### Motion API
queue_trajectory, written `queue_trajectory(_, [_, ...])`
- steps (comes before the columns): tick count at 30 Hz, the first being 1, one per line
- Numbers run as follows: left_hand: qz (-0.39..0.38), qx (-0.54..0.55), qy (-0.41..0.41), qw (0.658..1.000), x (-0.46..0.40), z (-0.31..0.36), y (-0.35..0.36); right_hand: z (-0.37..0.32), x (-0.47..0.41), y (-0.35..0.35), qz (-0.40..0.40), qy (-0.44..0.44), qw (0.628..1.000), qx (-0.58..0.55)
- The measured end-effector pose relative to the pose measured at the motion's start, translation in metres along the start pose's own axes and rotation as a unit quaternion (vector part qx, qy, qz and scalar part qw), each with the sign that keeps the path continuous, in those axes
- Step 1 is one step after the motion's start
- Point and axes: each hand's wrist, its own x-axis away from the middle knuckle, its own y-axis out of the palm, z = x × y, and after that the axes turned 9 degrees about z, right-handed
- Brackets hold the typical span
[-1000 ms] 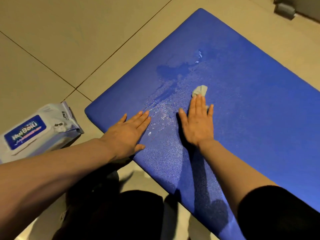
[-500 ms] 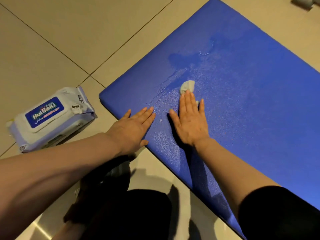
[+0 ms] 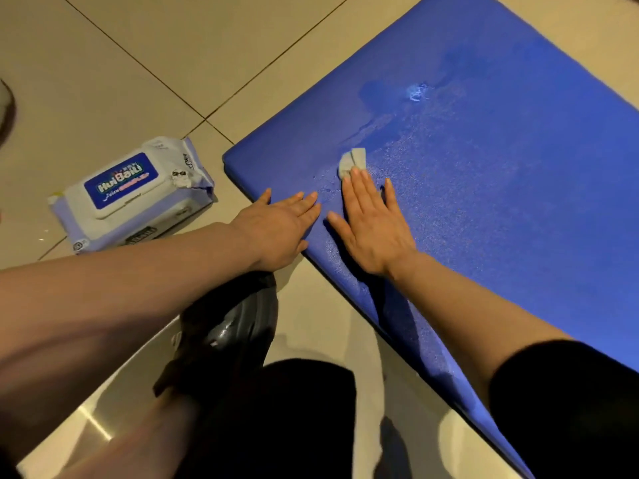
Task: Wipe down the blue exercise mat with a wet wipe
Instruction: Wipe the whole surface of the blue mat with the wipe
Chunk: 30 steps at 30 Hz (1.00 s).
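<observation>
Mat: the blue exercise mat [image 3: 501, 202] lies flat on the tiled floor [image 3: 121, 63], running off the top and right edges of the view, with its near-left corner beside the wipes pack.
Wet wipe: a crumpled wet wipe [image 3: 352, 161] sits on the mat near that near-left corner, poking out past the fingertips of the right hand.
Right hand: the right hand [image 3: 371, 226] is flat on the mat, palm down, fingers straight and close together, thumb spread to the left; the fingertips press on the wipe's near end and nothing is curled round it.
Left hand: the left hand [image 3: 276, 226] rests palm down across the mat's near-left edge, fingers straight and together, holding nothing; its fingertips lie just beside the right thumb.
Wet patch: a darker wet streak [image 3: 375, 108] with a small foamy spot [image 3: 418, 92] shows on the mat beyond the wipe, and the surface around the hands glistens with fine droplets.
Wipes pack: a white and lilac wet wipes pack [image 3: 133, 195] with a blue label lies on the floor, just left of the mat's corner, lid closed.
Near the body: a black shoe [image 3: 224, 333] on the floor under the left forearm, dark clothing at the bottom edge, and a black sleeve [image 3: 570, 402] on the right arm.
</observation>
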Motion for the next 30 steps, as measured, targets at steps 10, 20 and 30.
queue_trajectory(10, [0.047,0.064,-0.043,0.996,0.009,-0.024,0.012,0.005,0.092,0.001,0.002,-0.105,0.994,0.002])
queue_trajectory(20, [0.051,0.086,-0.036,0.994,0.009,-0.03,0.009,-0.017,0.021,-0.012,0.002,-0.097,0.994,-0.05])
queue_trajectory(30, [0.073,0.089,-0.063,0.991,0.011,-0.021,0.01,-0.04,0.001,-0.012,-0.017,-0.11,0.993,-0.037])
